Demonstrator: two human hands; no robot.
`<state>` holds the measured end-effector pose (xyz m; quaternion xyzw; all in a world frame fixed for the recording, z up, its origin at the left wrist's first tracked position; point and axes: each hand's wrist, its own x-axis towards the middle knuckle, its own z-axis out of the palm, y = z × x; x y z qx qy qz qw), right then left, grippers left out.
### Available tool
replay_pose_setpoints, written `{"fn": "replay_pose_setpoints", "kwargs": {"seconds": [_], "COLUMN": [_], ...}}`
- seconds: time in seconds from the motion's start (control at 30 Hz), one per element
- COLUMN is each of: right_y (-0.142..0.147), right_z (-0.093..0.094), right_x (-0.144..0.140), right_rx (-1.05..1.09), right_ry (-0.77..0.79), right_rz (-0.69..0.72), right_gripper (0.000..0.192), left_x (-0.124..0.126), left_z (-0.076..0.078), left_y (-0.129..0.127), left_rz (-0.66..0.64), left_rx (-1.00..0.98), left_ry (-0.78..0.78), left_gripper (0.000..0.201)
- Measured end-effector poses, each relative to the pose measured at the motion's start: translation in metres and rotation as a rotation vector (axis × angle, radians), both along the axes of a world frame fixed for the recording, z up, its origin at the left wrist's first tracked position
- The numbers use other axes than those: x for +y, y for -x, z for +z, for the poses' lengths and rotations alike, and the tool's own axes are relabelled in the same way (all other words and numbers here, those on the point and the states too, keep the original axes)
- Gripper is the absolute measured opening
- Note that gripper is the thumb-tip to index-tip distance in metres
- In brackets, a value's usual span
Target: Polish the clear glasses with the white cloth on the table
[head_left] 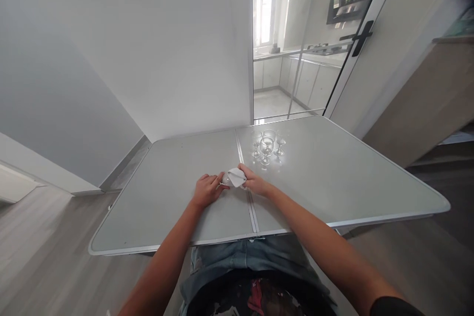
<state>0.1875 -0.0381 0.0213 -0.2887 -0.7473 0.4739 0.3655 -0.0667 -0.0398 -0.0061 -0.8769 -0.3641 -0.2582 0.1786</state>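
Observation:
Low over the near middle of the table, my left hand (208,190) is closed on a clear stemmed glass (226,180), its fingers at the glass's left end. My right hand (252,180) grips a white cloth (236,177), which lies against the right end of that glass and covers part of it. The glass is tilted on its side between both hands. Beyond my right hand, several clear stemmed glasses (266,146) stand upright in a close group on the table.
The grey folding table (344,173) has a pale rim and a seam (239,145) across its middle. A white wall (192,59) rises behind it. At the back right is a glass door with a black handle (363,38).

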Motion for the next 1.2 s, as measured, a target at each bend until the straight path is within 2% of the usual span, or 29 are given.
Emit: {"fn": "replay_pose_setpoints", "kwargs": {"seconds": [0.13,0.2,0.27,0.33,0.43,0.5,0.6,0.67,0.73,0.8,0.87,0.93,1.0,1.07,1.2], "right_y": [0.000,0.002,0.005,0.006,0.007,0.008,0.010,0.011,0.012,0.012,0.010,0.008,0.007,0.006,0.008], "right_z": [-0.002,-0.004,-0.005,-0.004,-0.001,-0.001,-0.004,-0.007,-0.009,-0.009,-0.008,-0.005,-0.004,-0.005,-0.011], "right_x": [-0.001,-0.001,-0.002,-0.003,-0.006,-0.008,-0.008,-0.007,-0.005,-0.004,-0.003,-0.002,-0.003,-0.003,-0.005], "right_rx": [-0.205,-0.204,-0.113,0.033,0.210,0.203,0.060,0.001,-0.006,0.008,0.054,0.136,0.198,0.169,0.002], "right_ry": [-0.335,-0.379,-0.303,-0.153,0.000,-0.040,-0.192,-0.235,-0.167,-0.029,0.106,0.174,0.154,0.056,-0.100], "right_rz": [-0.074,-0.109,-0.116,-0.095,-0.084,-0.126,-0.150,-0.148,-0.132,-0.092,-0.050,-0.049,-0.099,-0.143,-0.092], "right_gripper": [0.027,0.029,0.026,0.022,0.023,0.023,0.019,0.021,0.021,0.018,0.018,0.020,0.021,0.019,0.023], "left_x": [0.000,0.000,0.000,0.000,0.001,0.002,0.001,0.000,-0.001,-0.002,-0.001,0.000,0.000,-0.001,-0.004], "left_z": [0.003,0.003,0.002,0.001,-0.001,-0.002,-0.002,-0.002,0.000,0.002,0.004,0.004,0.004,0.003,0.002], "left_y": [0.005,0.006,0.007,0.007,0.006,0.004,0.002,0.001,0.002,0.004,0.006,0.008,0.007,0.005,0.000], "left_rz": [0.029,0.039,0.026,0.023,0.069,0.079,0.039,0.021,0.018,0.022,0.017,0.009,0.002,-0.005,-0.038], "left_rx": [0.020,0.013,0.019,0.002,-0.084,-0.113,-0.096,-0.072,-0.044,-0.022,-0.019,-0.048,-0.083,-0.084,-0.046], "left_ry": [0.043,0.069,0.084,0.070,0.033,0.026,0.015,0.003,-0.005,0.008,0.043,0.076,0.089,0.085,0.025], "left_gripper": [0.047,0.045,0.044,0.043,0.042,0.042,0.042,0.042,0.041,0.041,0.042,0.044,0.045,0.046,0.044]}}
